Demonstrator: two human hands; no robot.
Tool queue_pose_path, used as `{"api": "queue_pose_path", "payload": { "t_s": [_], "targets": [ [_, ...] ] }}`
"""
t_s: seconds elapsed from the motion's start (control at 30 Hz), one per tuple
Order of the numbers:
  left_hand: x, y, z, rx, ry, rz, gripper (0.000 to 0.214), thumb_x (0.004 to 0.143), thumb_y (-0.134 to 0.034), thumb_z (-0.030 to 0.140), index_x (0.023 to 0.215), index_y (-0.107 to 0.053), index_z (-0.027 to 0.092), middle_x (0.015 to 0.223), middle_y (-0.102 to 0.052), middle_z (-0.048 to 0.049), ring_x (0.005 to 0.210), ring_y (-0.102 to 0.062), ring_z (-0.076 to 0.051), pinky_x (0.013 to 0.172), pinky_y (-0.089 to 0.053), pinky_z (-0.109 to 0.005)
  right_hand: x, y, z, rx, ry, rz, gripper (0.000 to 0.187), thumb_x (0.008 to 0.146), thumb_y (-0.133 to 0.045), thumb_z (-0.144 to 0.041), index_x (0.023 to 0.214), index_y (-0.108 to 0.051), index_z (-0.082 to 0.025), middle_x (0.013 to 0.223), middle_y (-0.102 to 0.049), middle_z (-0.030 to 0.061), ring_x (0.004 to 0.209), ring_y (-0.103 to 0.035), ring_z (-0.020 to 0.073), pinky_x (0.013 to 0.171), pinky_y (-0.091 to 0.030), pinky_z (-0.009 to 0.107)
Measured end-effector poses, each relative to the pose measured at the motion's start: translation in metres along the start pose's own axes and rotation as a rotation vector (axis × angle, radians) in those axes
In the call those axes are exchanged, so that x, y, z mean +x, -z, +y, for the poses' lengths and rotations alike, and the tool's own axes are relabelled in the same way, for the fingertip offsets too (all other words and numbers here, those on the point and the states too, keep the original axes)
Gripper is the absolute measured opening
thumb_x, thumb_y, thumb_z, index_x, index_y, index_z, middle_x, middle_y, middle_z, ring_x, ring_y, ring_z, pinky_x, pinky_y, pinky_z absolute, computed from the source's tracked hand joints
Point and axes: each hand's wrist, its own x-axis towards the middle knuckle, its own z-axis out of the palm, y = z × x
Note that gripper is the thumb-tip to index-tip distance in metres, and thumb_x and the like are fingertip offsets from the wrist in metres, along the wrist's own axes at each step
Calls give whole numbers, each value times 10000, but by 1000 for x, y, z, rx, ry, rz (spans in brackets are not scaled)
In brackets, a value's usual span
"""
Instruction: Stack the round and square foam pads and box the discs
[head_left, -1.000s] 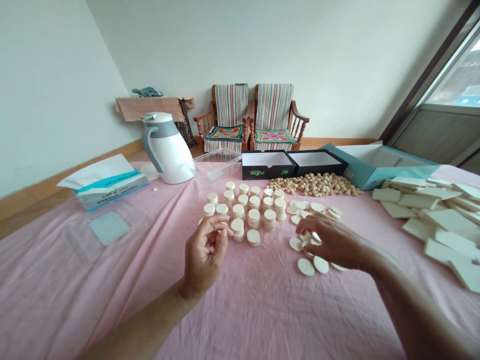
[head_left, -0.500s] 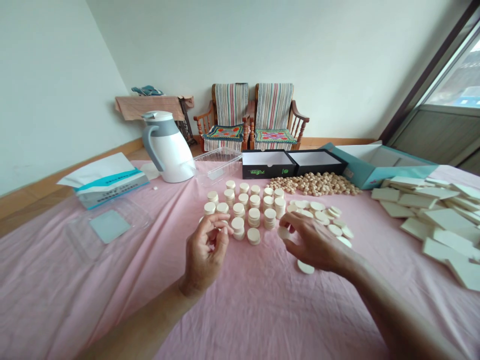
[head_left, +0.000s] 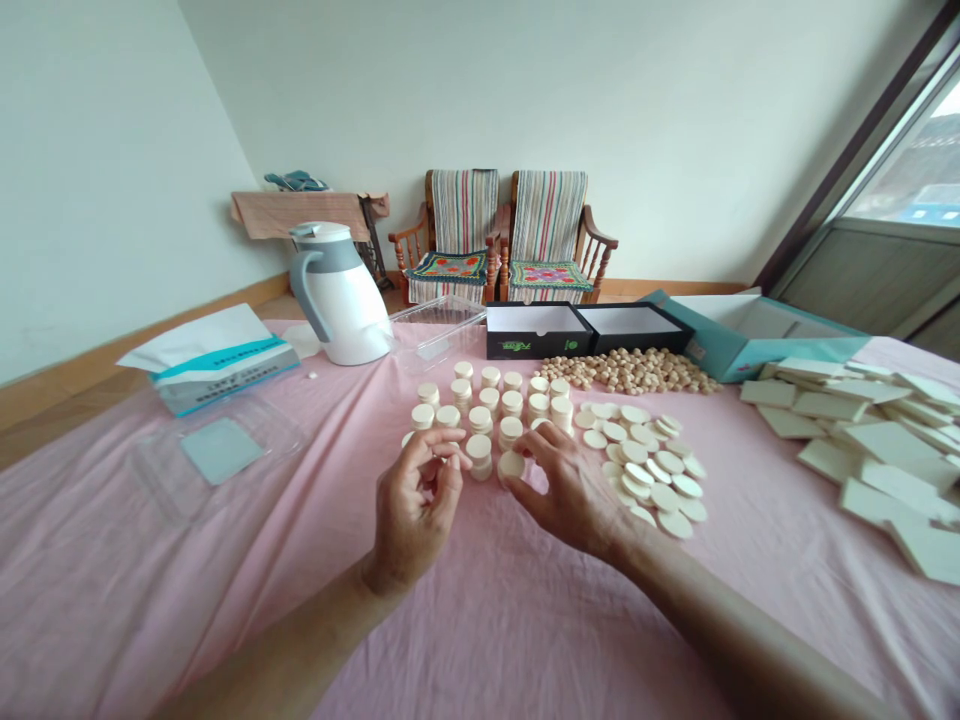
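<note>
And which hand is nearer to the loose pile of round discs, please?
The right hand. It is just to the left of the loose pile; the left hand is farther left, by the stacks, with the right hand between.

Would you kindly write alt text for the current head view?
Right hand holding a pale disc at the front of disc stacks on pink cloth; left hand loosely curled nearby. Loose discs lie to the right.
</note>
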Motion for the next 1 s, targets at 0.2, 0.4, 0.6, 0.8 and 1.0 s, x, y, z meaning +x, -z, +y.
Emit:
{"api": "queue_pose_path", "payload": {
  "t_s": [0.2,0.4,0.6,0.8,1.0],
  "targets": [
    [0,1,0,1,0,4,204,874,-557,282,1049,-560,177,801,-636,-11,398,-443,-28,427,-404,-160,2,9,-2,29,-16,4,145,832,-581,-284,942,-600,-192,887,-579,54,805,-558,177,700,-444,296],
    [1,1,-2,1,5,7,197,879,-550,276,1051,-558,180,774,-619,6,389,-417,-24,425,-401,-159,-5,63,19,47,-95,-145,78,839,-559,-244,819,-624,-205,752,-610,10,671,-557,132,630,-429,266],
    [1,0,-3,-3,-7,-12,188,876,-553,268,1040,-563,178,768,-620,7,398,-420,-28,439,-416,-165,-41,94,34,-37,31,-548,315,696,-673,-108,975,-630,-247,1005,-641,47,1000,-570,229,869,-446,369],
    [2,-1,-7,6,-2,-16,195,875,-554,263,1044,-559,166,877,-647,-30,404,-417,-15,426,-408,-155,-49,84,35,-103,75,-537,302,720,-558,-17,932,-617,-226,997,-625,69,1011,-538,233,902,-413,393],
    [2,-1,-9,7,-16,-10,186,879,-548,257,1044,-561,170,763,-614,12,388,-424,-20,420,-396,-154,-33,72,28,-62,29,-455,190,717,-534,-89,869,-560,-199,842,-587,35,790,-533,177,724,-410,320]
  ]
}}
